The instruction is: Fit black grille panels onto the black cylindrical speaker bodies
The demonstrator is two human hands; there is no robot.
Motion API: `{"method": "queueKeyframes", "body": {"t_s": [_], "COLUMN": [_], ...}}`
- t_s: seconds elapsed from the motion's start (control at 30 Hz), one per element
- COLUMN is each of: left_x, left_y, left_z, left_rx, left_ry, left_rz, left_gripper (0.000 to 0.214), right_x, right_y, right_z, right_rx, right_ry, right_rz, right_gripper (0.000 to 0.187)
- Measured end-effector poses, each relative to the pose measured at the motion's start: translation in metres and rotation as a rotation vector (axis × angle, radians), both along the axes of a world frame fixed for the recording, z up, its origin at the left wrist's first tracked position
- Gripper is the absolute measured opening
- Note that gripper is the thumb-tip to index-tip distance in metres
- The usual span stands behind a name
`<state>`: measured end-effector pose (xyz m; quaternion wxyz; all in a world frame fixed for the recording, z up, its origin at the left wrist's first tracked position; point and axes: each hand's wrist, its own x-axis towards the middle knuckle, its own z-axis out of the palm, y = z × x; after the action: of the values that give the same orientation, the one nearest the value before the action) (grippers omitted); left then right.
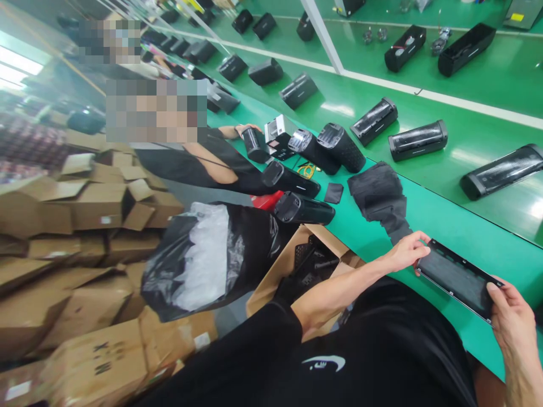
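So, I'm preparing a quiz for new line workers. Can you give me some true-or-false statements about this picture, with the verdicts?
The left hand and right hand both hold a flat black panel. True.

The open cardboard box beside the left arm is empty. False: black parts lie inside it.

A co-worker's hand rests on a black cylindrical speaker. True.

The bench top is blue. False: it is green.
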<state>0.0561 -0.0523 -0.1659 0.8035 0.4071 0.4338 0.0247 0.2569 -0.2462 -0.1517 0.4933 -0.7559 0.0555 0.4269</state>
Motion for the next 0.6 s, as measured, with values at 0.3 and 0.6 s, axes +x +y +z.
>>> {"method": "queueKeyframes", "body": {"t_s": [0.3,0.6], "left_x": [-0.0004,-0.0014], "left_y": [0.0003,-0.0014], "left_z": [0.0014,-0.0022], "left_rx": [0.007,0.047], "left_ry": [-0.012,-0.042], "left_rz": [-0.021,-0.026], "left_gripper": [0.044,0.050], "right_x": [0.0009,0.0027], "right_y": [0.0005,0.0012], "right_z": [-0.0005,0.0003], "right_rx": [0.029,0.039], "right_ry": [-0.018,-0.034], "right_rz": [0.011,0.002], "right_gripper": [0.060,0.056]}}
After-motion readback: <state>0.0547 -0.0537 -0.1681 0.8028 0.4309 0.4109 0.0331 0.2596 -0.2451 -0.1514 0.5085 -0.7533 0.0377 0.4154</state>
